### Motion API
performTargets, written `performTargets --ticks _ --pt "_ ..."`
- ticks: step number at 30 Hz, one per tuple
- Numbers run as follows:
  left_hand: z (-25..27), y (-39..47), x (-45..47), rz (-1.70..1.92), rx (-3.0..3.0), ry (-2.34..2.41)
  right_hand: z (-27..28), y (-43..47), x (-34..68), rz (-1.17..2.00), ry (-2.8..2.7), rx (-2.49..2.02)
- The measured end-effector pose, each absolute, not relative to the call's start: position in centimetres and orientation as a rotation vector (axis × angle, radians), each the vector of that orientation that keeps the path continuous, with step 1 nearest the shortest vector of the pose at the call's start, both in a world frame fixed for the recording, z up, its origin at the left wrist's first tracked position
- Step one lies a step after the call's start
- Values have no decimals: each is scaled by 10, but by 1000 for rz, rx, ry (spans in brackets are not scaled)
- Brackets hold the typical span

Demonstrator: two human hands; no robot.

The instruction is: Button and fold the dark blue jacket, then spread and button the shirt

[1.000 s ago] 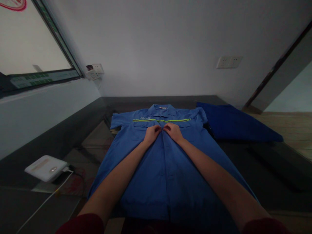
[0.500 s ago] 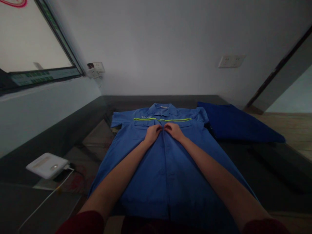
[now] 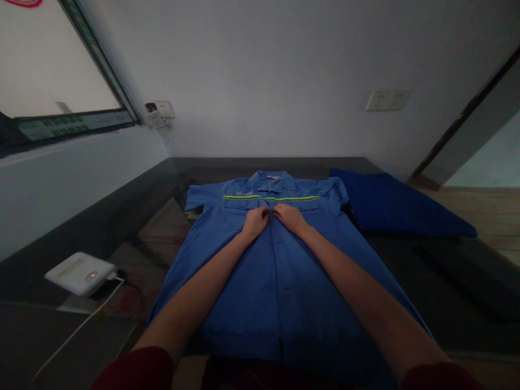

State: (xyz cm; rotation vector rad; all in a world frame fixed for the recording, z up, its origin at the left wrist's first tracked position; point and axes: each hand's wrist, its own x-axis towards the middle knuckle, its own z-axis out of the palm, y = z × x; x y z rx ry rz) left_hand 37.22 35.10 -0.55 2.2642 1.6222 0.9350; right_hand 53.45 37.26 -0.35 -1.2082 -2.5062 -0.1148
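A blue short-sleeved work shirt point(image 3: 239, 292) lies spread face up on a dark table, its collar towards the wall. A yellow-green stripe crosses its chest, with pale lettering above the stripe on the left. My left hand point(image 3: 255, 221) pinches the front placket just below the stripe. Against it, on the other side of the front opening, my right hand point(image 3: 289, 218) grips the same placket, its fingertips close to the left ones. The fingertips cover whatever button or hole is between them.
Folded darker blue cloth point(image 3: 398, 206) lies right of the shirt. A white box-shaped device point(image 3: 81, 273) with a plugged-in white cable sits on the left of the dark table point(image 3: 455, 292). Wall sockets point(image 3: 388, 101) are mounted behind, and a window frame is at upper left.
Both hands stay at the same spot on the placket, with only slight finger movement. The view has shifted very slightly.
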Motion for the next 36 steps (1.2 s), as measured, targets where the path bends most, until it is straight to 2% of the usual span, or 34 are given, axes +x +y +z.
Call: performTargets --ticks 8,21,36 --pt "-5 351 378 1135 1944 1638 -1 364 528 -221 -2519 -1242" --pt "-5 352 377 928 2207 1843 -2 363 529 -223 -2470 -1277" --pt "0 350 377 803 2101 1917 -3 367 533 -91 -2464 -1162"
